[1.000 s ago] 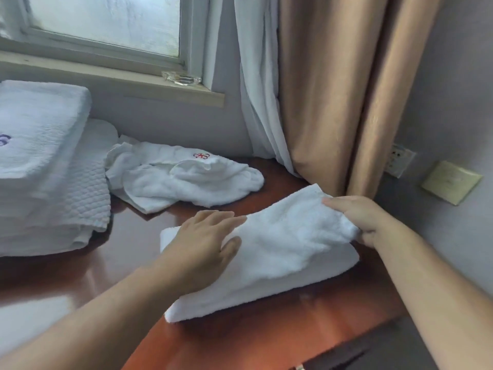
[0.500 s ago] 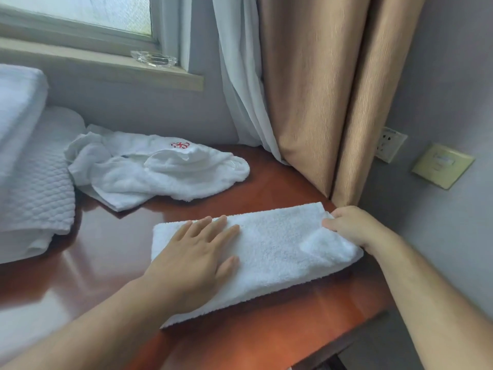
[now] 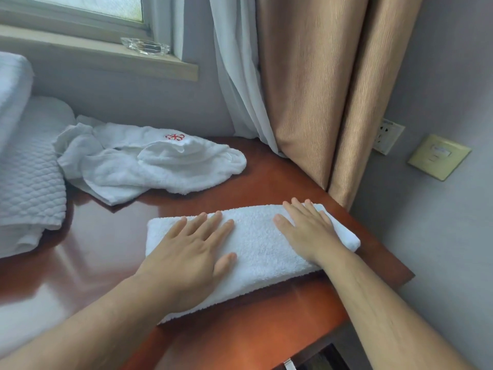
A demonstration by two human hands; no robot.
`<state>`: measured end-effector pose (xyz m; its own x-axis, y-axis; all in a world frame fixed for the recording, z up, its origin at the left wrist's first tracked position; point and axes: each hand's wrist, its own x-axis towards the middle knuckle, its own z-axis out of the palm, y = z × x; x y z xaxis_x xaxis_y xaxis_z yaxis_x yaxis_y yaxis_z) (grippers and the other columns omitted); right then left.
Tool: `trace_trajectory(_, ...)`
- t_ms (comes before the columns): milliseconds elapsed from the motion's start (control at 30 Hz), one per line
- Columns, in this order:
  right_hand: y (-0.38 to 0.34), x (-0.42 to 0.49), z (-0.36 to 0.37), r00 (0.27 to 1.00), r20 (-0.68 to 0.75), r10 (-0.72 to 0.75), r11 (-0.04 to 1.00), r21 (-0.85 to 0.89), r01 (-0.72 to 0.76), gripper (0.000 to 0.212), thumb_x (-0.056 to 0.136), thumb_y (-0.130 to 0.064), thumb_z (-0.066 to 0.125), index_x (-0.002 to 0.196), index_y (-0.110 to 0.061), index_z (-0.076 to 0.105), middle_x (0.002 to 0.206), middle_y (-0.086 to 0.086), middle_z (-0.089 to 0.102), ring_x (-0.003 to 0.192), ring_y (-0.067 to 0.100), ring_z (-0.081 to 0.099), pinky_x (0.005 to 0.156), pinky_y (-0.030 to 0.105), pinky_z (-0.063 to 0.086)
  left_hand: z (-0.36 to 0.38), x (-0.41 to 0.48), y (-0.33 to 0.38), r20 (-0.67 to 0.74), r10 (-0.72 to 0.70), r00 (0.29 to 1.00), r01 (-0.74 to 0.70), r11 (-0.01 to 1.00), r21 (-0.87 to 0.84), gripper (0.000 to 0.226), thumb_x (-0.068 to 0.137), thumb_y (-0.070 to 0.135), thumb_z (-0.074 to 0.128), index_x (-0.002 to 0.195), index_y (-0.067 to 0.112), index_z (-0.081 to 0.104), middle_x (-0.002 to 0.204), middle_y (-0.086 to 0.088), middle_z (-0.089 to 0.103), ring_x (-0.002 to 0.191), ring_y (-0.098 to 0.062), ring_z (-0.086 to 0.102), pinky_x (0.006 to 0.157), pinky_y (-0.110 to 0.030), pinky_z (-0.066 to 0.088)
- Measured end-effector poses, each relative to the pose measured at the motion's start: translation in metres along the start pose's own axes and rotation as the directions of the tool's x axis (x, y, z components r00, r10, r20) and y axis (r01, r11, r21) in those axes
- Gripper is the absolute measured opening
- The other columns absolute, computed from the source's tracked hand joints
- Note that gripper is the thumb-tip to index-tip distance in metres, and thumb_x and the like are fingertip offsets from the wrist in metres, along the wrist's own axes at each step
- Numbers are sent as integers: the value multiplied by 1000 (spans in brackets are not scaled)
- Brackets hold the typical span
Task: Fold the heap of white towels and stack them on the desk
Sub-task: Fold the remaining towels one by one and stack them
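- Folded towel point(image 3: 256, 244) lay as one long white strip on the desk point(image 3: 112, 249), near the front right corner, slightly skewed to the front edge
- left hand point(image 3: 186, 252) lay palm down on the towel's left half, fingers straight and spread, thumb out toward the middle; flat contact only, nothing gripped
- right hand point(image 3: 306, 231) lay palm down on the towel's right half, fingers straight and pointing at the far long edge; same flat contact, nothing pinched
- both palms sat on the towel's top face, with a bare band of terry between them
- towel's right end stuck out just past the right hand, close to the desk's right edge; its left end showed just beyond the left hand's little finger
- unfolded towel heap point(image 3: 149, 164), crumpled and with a red embroidered mark on top, lay farther back on the desk, apart from the folded towel with glossy wood between them
- stack of folded linen point(image 3: 24, 169) stood at the desk's left side, just beside the heap; its visible layer was quilted
- glass ashtray point(image 3: 145, 45) sat on the window sill point(image 3: 106, 53) above the heap
- tan curtain point(image 3: 320, 89) and white sheer curtain point(image 3: 234, 89) hung behind the desk's far right corner
- wall socket point(image 3: 388, 134) and beige switch plate point(image 3: 438, 157) were on the wall to the right
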<state>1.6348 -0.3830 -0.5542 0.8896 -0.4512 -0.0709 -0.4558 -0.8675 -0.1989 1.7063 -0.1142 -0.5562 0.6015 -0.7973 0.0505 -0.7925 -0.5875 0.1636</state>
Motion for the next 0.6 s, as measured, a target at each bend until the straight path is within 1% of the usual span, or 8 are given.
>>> trace_trajectory(133, -3, 0, 2, 1000, 14, -3, 1000, -26, 4, 81, 90, -74, 7, 160, -33, 13, 169, -10, 3, 155, 12, -9, 124, 41, -6, 0, -4, -4, 29, 25, 999, -25, 1000, -11, 72, 92, 67, -1, 158, 38, -10, 166, 12, -14, 153, -11, -14, 122, -32, -11)
trace_trajectory(200, -7, -3, 5, 998, -62, -27, 999, -26, 25, 74, 95, -68, 15, 158, -32, 24, 168, -8, 16, 155, 16, 2, 124, 40, 1, -3, -8, -9, -38, 66, 997, -70, 993, -94, 64, 100, 59, 16, 159, 39, 9, 166, 15, 1, 154, -10, -2, 123, -29, -4)
trace_trajectory(300, -15, -14, 6, 899, -414, -140, 987, 14, 160, 40, 97, -41, 48, 126, -19, 66, 132, 0, 62, 129, 27, 49, 107, 32, 27, -4, -27, -27, -251, -51, 967, -65, 898, -435, 34, 98, 29, 51, 129, 40, 60, 143, 24, 47, 136, 1, 37, 111, -17, 29)
trace_trajectory(367, -23, -23, 7, 779, -588, -215, 967, -16, 255, 21, 90, -25, 61, 102, -15, 74, 109, 0, 69, 105, 28, 59, 92, 37, 38, -2, -41, -43, -316, -272, 909, 58, 833, -550, 29, 93, 26, 60, 119, 39, 64, 130, 22, 51, 125, -1, 44, 99, -15, 36)
trace_trajectory(400, -29, -27, 8, 744, -621, -246, 954, -20, 299, 18, 87, -24, 62, 95, -15, 75, 102, -1, 69, 98, 26, 58, 87, 36, 42, -1, -46, -50, -308, -402, 862, 159, 793, -588, 31, 92, 29, 63, 123, 35, 61, 129, 16, 51, 121, -6, 47, 96, -19, 38)
trace_trajectory(467, -52, -35, 10, 759, -593, -270, 922, 70, 382, 16, 88, -27, 59, 88, -19, 73, 95, -6, 66, 92, 18, 55, 81, 29, 44, -8, -51, -58, -203, -626, 753, 356, 647, -675, 47, 91, 39, 65, 135, 26, 53, 127, 6, 54, 105, -10, 57, 83, -23, 42)
trace_trajectory(533, -80, -41, 15, 815, -510, -276, 883, 199, 424, 15, 90, -33, 59, 85, -24, 70, 92, -12, 63, 93, 10, 53, 80, 17, 41, -20, -51, -59, -61, -695, 716, 473, 548, -690, 65, 90, 46, 65, 146, 20, 43, 109, 6, 66, 84, -8, 65, 68, -22, 43)
trace_trajectory(600, -101, -47, 23, 835, -451, -316, 864, 227, 450, 18, 87, -37, 55, 85, -26, 69, 92, -15, 62, 94, 7, 52, 82, 13, 41, -32, -51, -58, 103, -668, 737, 522, 466, -715, 71, 89, 50, 65, 147, 15, 43, 89, 4, 72, 67, -10, 71, 65, -29, 54)
